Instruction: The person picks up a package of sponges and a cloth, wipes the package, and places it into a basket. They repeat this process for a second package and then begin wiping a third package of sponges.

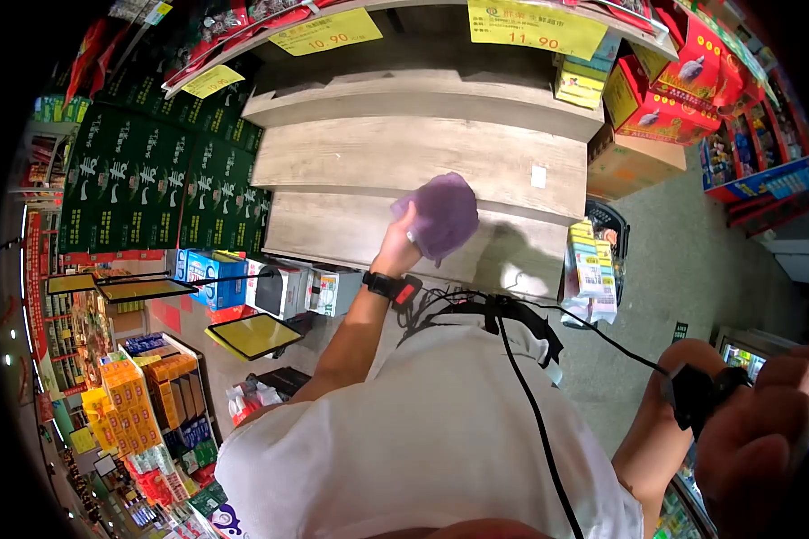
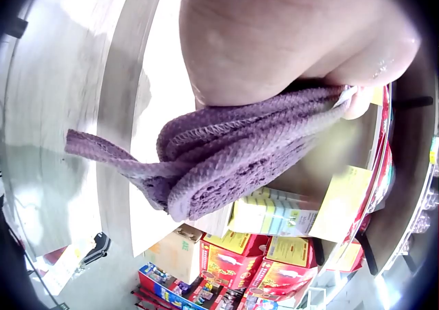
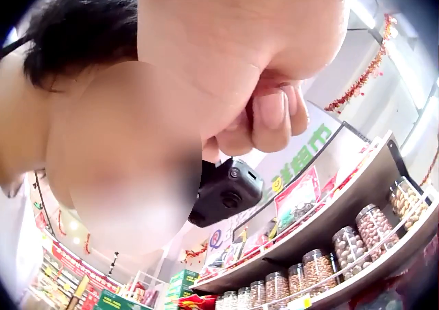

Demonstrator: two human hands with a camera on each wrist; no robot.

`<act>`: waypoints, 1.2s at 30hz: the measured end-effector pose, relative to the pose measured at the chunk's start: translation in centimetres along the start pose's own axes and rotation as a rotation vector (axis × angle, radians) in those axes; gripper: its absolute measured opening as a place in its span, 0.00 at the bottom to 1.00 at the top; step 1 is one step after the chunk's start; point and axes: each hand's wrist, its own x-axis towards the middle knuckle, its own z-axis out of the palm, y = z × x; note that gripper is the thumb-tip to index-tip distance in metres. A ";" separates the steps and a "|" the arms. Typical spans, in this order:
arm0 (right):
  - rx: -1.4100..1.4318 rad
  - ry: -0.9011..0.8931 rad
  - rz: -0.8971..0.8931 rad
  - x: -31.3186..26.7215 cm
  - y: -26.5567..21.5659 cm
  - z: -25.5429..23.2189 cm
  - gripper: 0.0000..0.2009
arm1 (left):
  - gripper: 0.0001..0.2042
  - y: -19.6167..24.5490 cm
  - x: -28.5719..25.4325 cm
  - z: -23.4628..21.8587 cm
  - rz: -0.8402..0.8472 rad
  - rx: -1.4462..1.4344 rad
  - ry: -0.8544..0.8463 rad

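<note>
- Purple cloth [image 1: 442, 214], bunched and gripped in the left hand [image 1: 402, 244], pressed against the bare wooden shelf [image 1: 351, 157] straight ahead of that hand; a loose corner hanging off to one side in the left wrist view [image 2: 96, 148].
- Left hand: fingers curled round the cloth, palm toward the shelf board, arm stretched up and forward.
- Step in hand, by the look of it: wiping the empty shelf tiers, cloth now on the middle board, near its right half.
- Right hand [image 1: 764, 422]: raised close by the head, well away from the shelf, fingers curled in [image 3: 274, 118] and holding nothing visible.
- Beyond the left hand: yellow price tags [image 1: 537, 25] on the shelf edge above, red boxes [image 1: 665, 94] and a cardboard box [image 1: 634, 162] to the right, green cartons [image 1: 153, 184] to the left.
- Below the left hand: a lower shelf board, then small boxed goods [image 1: 306, 289] and a basket [image 1: 613, 225] by the floor.
- Next move, as a judgement: a sideways sweep along the board, cloth kept flat with even pressure, then down to the lower tier; care needed to stay clear of the white label [image 1: 538, 175] stuck on the board to the right of the cloth.
- Risk: loose cloth corner snagging on the shelf lip.
</note>
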 end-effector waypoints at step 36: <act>0.014 0.041 0.028 -0.6 -3.3 -0.9 0.16 | 0.25 -2.3 -2.7 -1.0 -0.135 0.007 0.026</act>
